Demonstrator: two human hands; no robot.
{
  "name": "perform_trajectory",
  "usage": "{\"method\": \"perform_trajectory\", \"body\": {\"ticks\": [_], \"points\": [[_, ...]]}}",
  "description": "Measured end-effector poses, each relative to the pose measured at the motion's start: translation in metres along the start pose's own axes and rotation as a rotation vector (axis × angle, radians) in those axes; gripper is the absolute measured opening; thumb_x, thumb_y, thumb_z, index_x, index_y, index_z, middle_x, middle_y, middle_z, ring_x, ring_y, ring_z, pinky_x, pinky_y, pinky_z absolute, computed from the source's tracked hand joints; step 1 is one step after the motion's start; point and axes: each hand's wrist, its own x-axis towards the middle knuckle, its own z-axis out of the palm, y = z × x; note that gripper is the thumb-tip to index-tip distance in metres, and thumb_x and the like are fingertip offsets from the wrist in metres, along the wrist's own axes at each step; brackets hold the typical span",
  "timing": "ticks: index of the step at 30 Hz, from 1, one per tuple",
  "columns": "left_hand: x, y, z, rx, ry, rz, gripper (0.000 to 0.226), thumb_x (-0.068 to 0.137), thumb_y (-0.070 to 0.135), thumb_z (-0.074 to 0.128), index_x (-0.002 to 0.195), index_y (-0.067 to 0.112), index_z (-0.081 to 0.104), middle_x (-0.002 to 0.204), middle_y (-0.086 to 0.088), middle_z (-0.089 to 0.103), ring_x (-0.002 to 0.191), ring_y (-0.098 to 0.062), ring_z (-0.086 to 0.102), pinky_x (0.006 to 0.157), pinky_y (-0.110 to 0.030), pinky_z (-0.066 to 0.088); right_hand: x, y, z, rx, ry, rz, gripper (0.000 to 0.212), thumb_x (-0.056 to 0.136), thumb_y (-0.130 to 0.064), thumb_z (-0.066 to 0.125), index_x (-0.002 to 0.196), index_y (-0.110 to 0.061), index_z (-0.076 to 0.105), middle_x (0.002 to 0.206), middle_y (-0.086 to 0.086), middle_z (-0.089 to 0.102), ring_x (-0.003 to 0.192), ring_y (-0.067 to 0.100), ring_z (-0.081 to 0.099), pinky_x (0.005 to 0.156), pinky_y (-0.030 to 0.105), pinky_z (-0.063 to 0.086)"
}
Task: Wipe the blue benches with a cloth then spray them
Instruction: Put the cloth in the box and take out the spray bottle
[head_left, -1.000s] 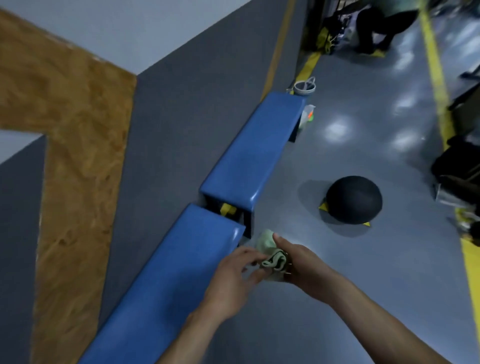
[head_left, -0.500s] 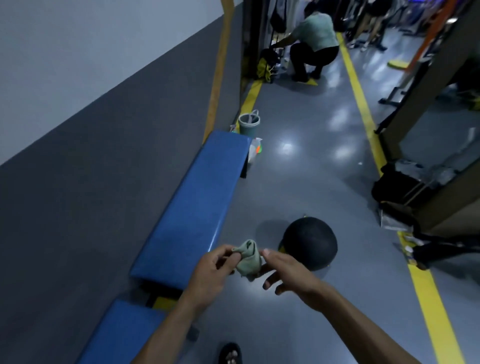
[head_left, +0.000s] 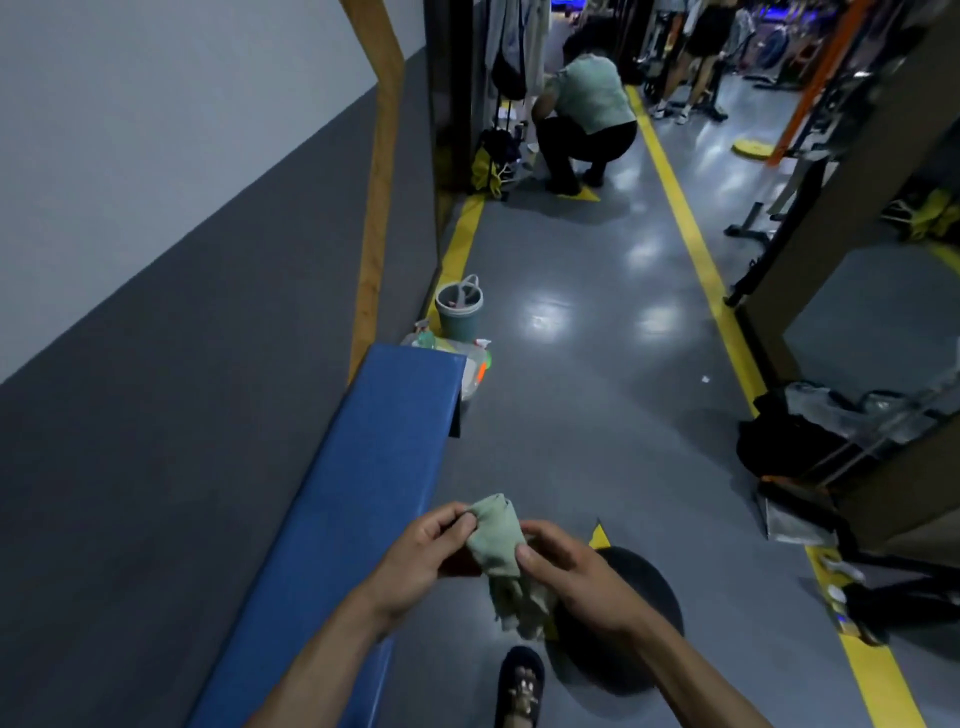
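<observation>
Grip: both hands on cloth (head_left: 496, 540), held in air betw. them, above floor just R of bench.
L hand (head_left: 423, 556): fingers curled, pinching cloth's upper L edge w/ thumb + fingertips.
R hand (head_left: 569, 577): fingers curled round cloth's R side, thumb on front.
Cloth: pale green, bunched; top sticks up past fingers, loose end hangs below hands.
Bench (head_left: 374, 467): blue padded top, runs along grey wall, far end near bucket; L forearm crosses its near part.
Spray bottle (head_left: 475, 366): on floor at bench's far end, partly hidden; white w/ orange bit.
Bucket (head_left: 460, 312): grey-green, w/ handle, on floor just past bottle.
Ball (head_left: 623, 623): dark, on floor under R hand, mostly hidden.
Foot (head_left: 519, 686): dark sandal, bottom edge.
Other person (head_left: 587, 119): crouched far down aisle, back to cam.
Floor lines (head_left: 691, 228): yellow, along aisle.
</observation>
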Motion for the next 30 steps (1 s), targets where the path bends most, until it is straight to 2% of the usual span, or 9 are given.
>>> {"method": "perform_trajectory", "body": {"ticks": [3, 6, 11, 16, 20, 22, 24, 27, 30], "points": [[0.079, 0.021, -0.023, -0.029, 0.057, -0.054, 0.04, 0.096, 0.046, 0.051, 0.116, 0.018, 0.071, 0.11, -0.015, 0.072, 0.098, -0.022, 0.067, 0.091, -0.042, 0.055, 0.088, -0.01, -0.033, -0.054, -0.003, -0.004, 0.046, 0.088, -0.058, 0.06, 0.085, -0.012, 0.063, 0.072, -0.003, 0.059, 0.069, 0.008, 0.057, 0.065, 0.03, 0.044], [0.151, 0.048, -0.049, 0.004, 0.059, -0.053, 0.046, 0.087, 0.053, 0.066, 0.121, 0.022, 0.067, 0.113, -0.01, 0.072, 0.099, -0.021, 0.067, 0.093, -0.043, 0.053, 0.174, -0.025, -0.065, -0.065, 0.019, -0.035, 0.049, 0.083, -0.064, 0.06, 0.073, -0.017, 0.06, 0.067, -0.009, 0.054, 0.065, 0.004, 0.049, 0.064, 0.025, 0.039], [0.26, 0.075, -0.099, -0.066, 0.174, -0.067, 0.056, 0.073, 0.049, 0.08, 0.122, 0.024, 0.066, 0.111, -0.007, 0.073, 0.097, -0.018, 0.069, 0.088, -0.039, 0.055, 0.305, -0.068, -0.105, -0.091, -0.117, 0.034, 0.029, 0.091, -0.042, 0.066, 0.076, -0.018, 0.064, 0.067, -0.008, 0.063, 0.064, 0.004, 0.055, 0.062, 0.02, 0.043], [0.377, 0.09, -0.156, -0.095, 0.241, -0.056, 0.041, 0.077, 0.03, 0.078, 0.105, 0.002, 0.067, 0.091, -0.006, 0.071, 0.086, -0.016, 0.065, 0.079, -0.028, 0.052, 0.432, -0.074, -0.146, -0.131, -0.225, 0.166, 0.033, 0.09, -0.039, 0.069, 0.088, -0.007, 0.066, 0.074, -0.004, 0.064, 0.067, 0.008, 0.056, 0.062, 0.02, 0.043], [0.484, 0.097, -0.215, -0.125, 0.332, -0.075, 0.028, 0.081, 0.022, 0.073, 0.098, 0.001, 0.066, 0.083, -0.002, 0.068, 0.08, -0.013, 0.061, 0.071, -0.024, 0.049, 0.542, -0.07, -0.177, -0.122, -0.23, 0.307, 0.041, 0.087, -0.044, 0.07, 0.092, -0.003, 0.069, 0.076, 0.006, 0.072, 0.068, 0.015, 0.062, 0.061, 0.026, 0.046], [0.526, 0.1, -0.238, -0.117, 0.369, -0.092, 0.031, 0.079, 0.03, 0.073, 0.094, 0.005, 0.065, 0.08, 0.0, 0.066, 0.077, -0.013, 0.059, 0.071, -0.028, 0.047, 0.591, -0.072, -0.19, -0.166, -0.225, 0.352, 0.043, 0.083, -0.05, 0.071, 0.09, -0.007, 0.071, 0.079, 0.011, 0.074, 0.067, 0.017, 0.063, 0.062, 0.028, 0.047], [0.559, 0.099, -0.255, -0.09, 0.408, -0.111, 0.039, 0.077, 0.039, 0.073, 0.093, 0.005, 0.064, 0.079, 0.0, 0.065, 0.077, -0.012, 0.059, 0.071, -0.031, 0.047, 0.633, -0.076, -0.199, -0.205, -0.174, 0.385, 0.035, 0.085, -0.044, 0.073, 0.086, -0.009, 0.072, 0.075, 0.008, 0.074, 0.065, 0.014, 0.062, 0.061, 0.026, 0.046], [0.607, 0.092, -0.276, -0.112, 0.464, -0.168, 0.009, 0.091, 0.019, 0.067, 0.095, 0.012, 0.066, 0.081, 0.006, 0.071, 0.078, -0.009, 0.061, 0.068, -0.028, 0.051, 0.704, -0.077, -0.215, -0.23, -0.122, 0.418, 0.021, 0.088, -0.028, 0.074, 0.08, -0.009, 0.07, 0.067, 0.001, 0.068, 0.061, 0.011, 0.058, 0.057, 0.023, 0.044], [0.65, 0.081, -0.298, -0.18, 0.564, -0.223, 0.012, 0.096, 0.004, 0.059, 0.101, 0.014, 0.064, 0.088, 0.004, 0.071, 0.078, -0.013, 0.062, 0.064, -0.019, 0.05, 0.786, -0.059, -0.235, -0.295, -0.105, 0.445, 0.02, 0.088, -0.021, 0.074, 0.088, -0.002, 0.068, 0.072, 0.005, 0.068, 0.063, 0.013, 0.06, 0.056, 0.023, 0.046]]}}
